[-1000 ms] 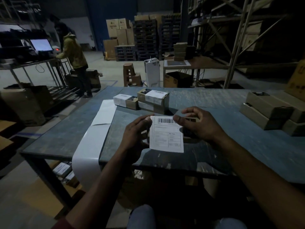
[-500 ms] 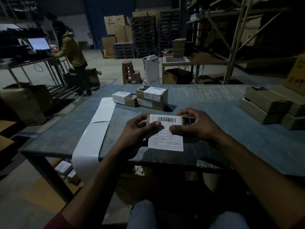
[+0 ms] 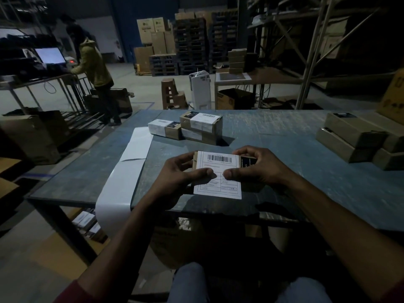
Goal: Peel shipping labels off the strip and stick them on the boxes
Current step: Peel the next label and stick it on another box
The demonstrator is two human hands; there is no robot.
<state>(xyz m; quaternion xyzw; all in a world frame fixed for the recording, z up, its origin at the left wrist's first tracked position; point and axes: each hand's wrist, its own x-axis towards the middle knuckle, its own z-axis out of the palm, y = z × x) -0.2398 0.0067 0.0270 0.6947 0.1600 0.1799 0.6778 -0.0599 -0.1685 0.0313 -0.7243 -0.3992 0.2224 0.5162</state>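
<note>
White label [image 3: 218,173] overhanging box [image 3: 248,164], table [image 3: 284,149] edge near

The label [image 3: 218,171] covers most of the box [image 3: 248,163] under it, and its small print is unreadable. At three o'clock, the stacked boxes [image 3: 354,136] run off the edge. The paper strip [image 3: 122,180] drops behind the table [image 3: 284,136] rim at seven o'clock.

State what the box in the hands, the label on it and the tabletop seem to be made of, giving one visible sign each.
Box: probably cardboard, matte brown with folded edges. Label: white paper, printed with a barcode and ruled fields, its lower part hanging past the box. Tabletop: a hard grey-blue sheet, scuffed and scratched pale; painted metal or laminate, the dim picture leaves it open.
</note>
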